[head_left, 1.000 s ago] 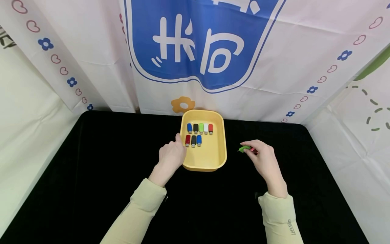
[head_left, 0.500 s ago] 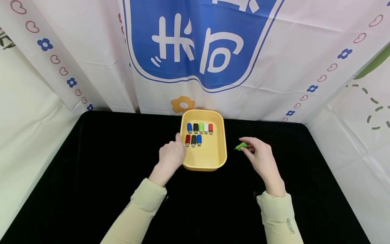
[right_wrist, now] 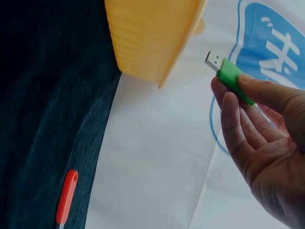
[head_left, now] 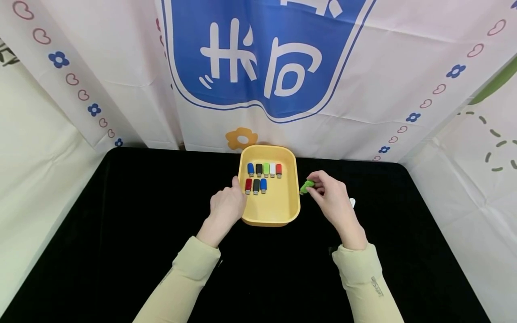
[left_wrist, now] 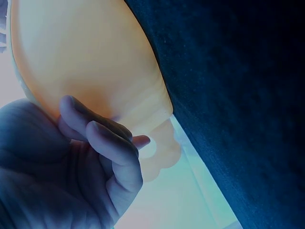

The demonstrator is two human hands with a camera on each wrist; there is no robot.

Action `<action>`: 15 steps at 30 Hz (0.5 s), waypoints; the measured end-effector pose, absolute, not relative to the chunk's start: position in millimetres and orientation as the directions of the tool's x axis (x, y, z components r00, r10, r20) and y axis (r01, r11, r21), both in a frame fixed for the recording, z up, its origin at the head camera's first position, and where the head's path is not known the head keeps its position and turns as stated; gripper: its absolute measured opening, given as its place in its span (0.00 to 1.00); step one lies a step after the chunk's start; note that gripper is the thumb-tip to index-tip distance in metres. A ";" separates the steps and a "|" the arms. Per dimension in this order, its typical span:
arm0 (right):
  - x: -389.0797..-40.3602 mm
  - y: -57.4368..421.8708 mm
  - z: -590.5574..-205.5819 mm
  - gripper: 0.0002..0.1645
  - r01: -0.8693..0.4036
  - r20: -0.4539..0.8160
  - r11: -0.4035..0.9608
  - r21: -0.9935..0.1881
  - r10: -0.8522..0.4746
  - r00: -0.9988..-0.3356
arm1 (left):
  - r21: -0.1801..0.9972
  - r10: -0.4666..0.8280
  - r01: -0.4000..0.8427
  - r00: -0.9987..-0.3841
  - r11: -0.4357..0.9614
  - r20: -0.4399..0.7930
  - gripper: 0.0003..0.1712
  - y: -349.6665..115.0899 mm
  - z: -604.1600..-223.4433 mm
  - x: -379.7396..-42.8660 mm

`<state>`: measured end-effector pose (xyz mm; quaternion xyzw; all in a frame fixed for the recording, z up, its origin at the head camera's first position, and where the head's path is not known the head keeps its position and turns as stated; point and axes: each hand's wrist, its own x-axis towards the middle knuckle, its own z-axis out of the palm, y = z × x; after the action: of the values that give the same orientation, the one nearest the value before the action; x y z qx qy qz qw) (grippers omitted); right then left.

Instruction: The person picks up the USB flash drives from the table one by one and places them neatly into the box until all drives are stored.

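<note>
A yellow tray (head_left: 278, 204) holds several USB sticks in two rows, among them a white one (head_left: 272, 170) and a dark red one (head_left: 248, 185). My left hand (head_left: 227, 205) holds the tray's left rim; in the left wrist view its bent fingers (left_wrist: 112, 143) lie against the outer wall. Just outside the right rim, my right hand (head_left: 334, 204) pinches a green USB stick (right_wrist: 234, 81) between thumb and fingers, its metal plug bare and pointing away from the hand.
A red USB stick (right_wrist: 67, 196) lies on the black table cover (right_wrist: 43, 109) in the right wrist view. Something small and white (head_left: 352, 202) shows behind my right hand. A white printed curtain (head_left: 202, 128) hangs along the table's back edge.
My right hand has moved left with the green USB stick, up to the tray's right side. The white thing beside it has come into sight. My left hand and the tray stay put.
</note>
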<state>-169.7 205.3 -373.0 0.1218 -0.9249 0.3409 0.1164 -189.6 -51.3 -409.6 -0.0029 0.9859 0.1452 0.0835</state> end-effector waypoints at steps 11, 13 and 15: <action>-189.0 181.4 -380.2 0.12 -0.300 0.170 0.727 -0.617 -0.249 -0.953 | 0.290 0.017 -0.031 -0.987 0.956 -0.159 0.34 -51.9 -408.1 -189.0; -191.3 178.5 -382.0 0.12 -0.300 0.157 0.722 -0.624 -0.259 -0.953 | 0.290 0.017 -0.031 -0.987 0.957 -0.161 0.34 -51.8 -408.0 -189.1; -193.5 175.8 -383.8 0.12 -0.301 0.151 0.720 -0.626 -0.267 -0.952 | 0.290 0.016 -0.032 -0.987 0.957 -0.161 0.34 -51.8 -408.1 -189.1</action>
<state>-193.5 175.8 -383.8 0.1531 -0.9269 0.3418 0.0251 -189.1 -51.8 -408.1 -0.0039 0.9858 0.1472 0.0810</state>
